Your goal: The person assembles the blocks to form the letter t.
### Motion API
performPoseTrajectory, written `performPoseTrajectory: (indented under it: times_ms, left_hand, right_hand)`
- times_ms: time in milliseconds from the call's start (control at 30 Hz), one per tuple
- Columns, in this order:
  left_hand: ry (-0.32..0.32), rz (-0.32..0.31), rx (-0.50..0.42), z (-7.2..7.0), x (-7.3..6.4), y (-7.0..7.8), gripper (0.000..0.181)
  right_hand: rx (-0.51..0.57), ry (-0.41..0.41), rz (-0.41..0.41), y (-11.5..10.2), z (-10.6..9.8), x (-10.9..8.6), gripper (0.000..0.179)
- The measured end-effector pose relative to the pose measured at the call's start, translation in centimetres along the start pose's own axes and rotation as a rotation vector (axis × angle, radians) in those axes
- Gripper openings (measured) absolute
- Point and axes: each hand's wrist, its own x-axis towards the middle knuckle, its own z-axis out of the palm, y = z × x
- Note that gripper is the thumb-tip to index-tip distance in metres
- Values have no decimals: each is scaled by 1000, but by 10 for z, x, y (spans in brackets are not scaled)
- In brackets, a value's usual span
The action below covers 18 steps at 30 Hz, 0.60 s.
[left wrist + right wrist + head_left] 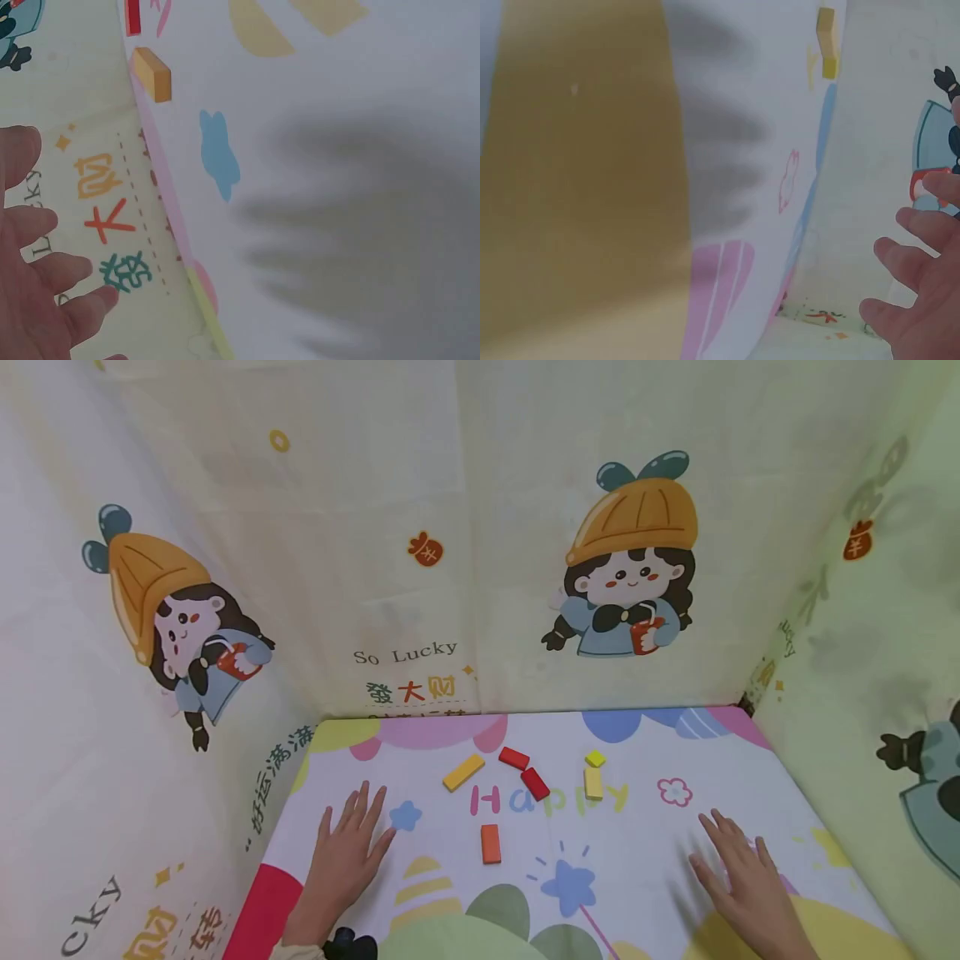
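Observation:
My left hand point(348, 852) is spread above the left side of the printed table mat point(442, 818), holding nothing. On the opposite side, my right hand point(750, 881) hovers with its fingers apart, also holding nothing. Between the hands lie small rectangular blocks. An orange block point(491, 844) is nearest me. Farther back are a yellow-orange block point(463, 772), one red block point(513, 758) and a second red block point(536, 783) with their ends close together. A pale yellow block point(593, 783) lies just in front of a small bright yellow block point(595, 758).
Cloth walls with cartoon prints enclose the table at the back point(510, 610), left point(150, 793) and right point(847, 693). A black fluffy band point(350, 944) sits by the left wrist. Both hands cast blurred shadows on the mat in the wrist views.

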Motion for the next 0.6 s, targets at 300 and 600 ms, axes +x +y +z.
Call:
performPoseTrajectory:
  times_ms: [300,600]
  left_hand:
    - [13,-8,-67,9,8,10,68]
    - [86,-36,-114,25,16,16,64]
  right_hand:
    - [7,104,-55,-6,18,4,62]
    - [50,167,-92,-22,37,19,61]
